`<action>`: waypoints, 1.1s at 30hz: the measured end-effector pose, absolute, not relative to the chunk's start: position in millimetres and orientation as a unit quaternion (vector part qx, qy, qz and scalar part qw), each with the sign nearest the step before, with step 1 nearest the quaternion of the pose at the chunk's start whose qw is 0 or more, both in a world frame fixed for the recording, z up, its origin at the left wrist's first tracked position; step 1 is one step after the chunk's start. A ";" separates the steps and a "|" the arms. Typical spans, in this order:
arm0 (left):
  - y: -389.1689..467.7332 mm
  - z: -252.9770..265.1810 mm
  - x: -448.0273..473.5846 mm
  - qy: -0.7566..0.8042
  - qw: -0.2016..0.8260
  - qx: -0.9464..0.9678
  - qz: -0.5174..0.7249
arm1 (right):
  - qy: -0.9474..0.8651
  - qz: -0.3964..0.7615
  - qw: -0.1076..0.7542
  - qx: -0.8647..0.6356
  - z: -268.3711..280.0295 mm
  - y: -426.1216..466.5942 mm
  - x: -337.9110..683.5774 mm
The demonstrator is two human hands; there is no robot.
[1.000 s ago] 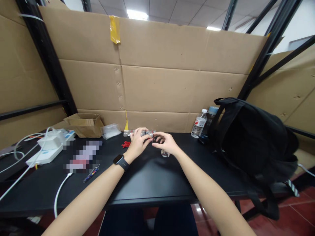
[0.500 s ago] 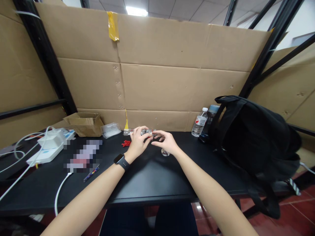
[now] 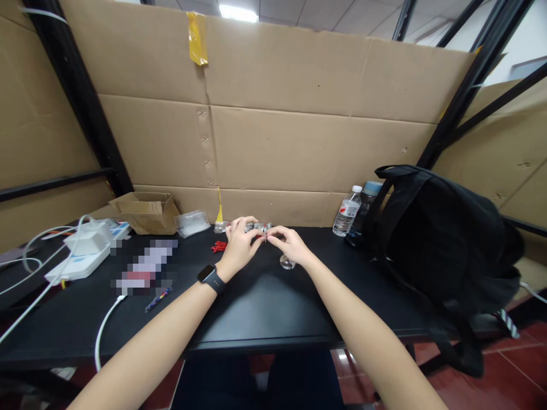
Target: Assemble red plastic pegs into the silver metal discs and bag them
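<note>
Over the middle of the black table, my left hand and my right hand meet at their fingertips. Both are closed in a pinch on something small and thin between them, too small to name. A dark watch is on my left wrist. Just below my right hand stands a small clear round object, partly covered by the hand. To the left of my left hand lies a pile of small red pieces. Behind the fingers are small clear plastic packets, partly hidden.
At left are a power strip with white cables, a blurred-out item, a pen-like stick, an open cardboard box and a clear plastic bag. A water bottle and a black backpack stand right. Cardboard walls the back.
My right hand's fingers have closed together from a wider spread, and its thumb now meets the small thing at my left fingertips. My left hand has hardly moved.
</note>
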State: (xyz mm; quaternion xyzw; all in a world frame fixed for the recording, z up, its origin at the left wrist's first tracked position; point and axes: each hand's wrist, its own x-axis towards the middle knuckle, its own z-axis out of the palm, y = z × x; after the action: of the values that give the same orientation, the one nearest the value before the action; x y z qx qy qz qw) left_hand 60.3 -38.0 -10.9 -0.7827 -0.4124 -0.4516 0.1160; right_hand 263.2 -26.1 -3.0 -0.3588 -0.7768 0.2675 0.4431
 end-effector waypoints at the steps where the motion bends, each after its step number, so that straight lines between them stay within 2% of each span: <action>1: -38.3 -10.8 60.7 -0.409 0.113 -0.785 -0.451 | -0.782 0.257 0.441 -0.358 -3.9 -25.3 263.3; 5: -38.1 -8.8 60.3 -0.401 0.086 -0.796 -0.446 | -0.798 0.230 0.422 -0.363 -7.7 -23.0 264.0; 8: -35.6 -9.0 57.5 -0.412 0.042 -0.799 -0.437 | -0.832 0.168 0.378 -0.370 -9.7 -23.1 266.8; 12: -30.0 -19.5 54.8 -0.416 -0.001 -0.837 -0.356 | -0.869 0.084 0.318 -0.370 -11.2 -24.4 270.7; 17: -24.6 -35.7 56.5 -0.433 -0.034 -0.864 -0.256 | -0.867 0.079 0.313 -0.379 -13.1 -22.1 273.6; 24: -6.9 -19.9 20.6 -0.444 -0.027 -0.861 -0.246 | -0.837 0.073 0.316 -0.440 -30.0 -5.5 280.5; 30: 7.1 -13.6 -12.2 -0.469 -0.077 -0.868 -0.141 | -0.811 0.078 0.288 -0.503 -34.7 -2.3 281.0; 33: 7.3 -16.4 -12.2 -0.477 -0.065 -0.867 -0.128 | -0.809 0.083 0.251 -0.524 -22.7 -7.2 291.6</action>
State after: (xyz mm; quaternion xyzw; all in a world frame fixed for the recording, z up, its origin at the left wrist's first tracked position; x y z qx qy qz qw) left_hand -12.2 7.3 -16.4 -0.8673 -0.4767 -0.1279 -0.0650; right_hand 291.6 -7.2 -22.7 -0.5245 -0.8093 0.0829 0.2513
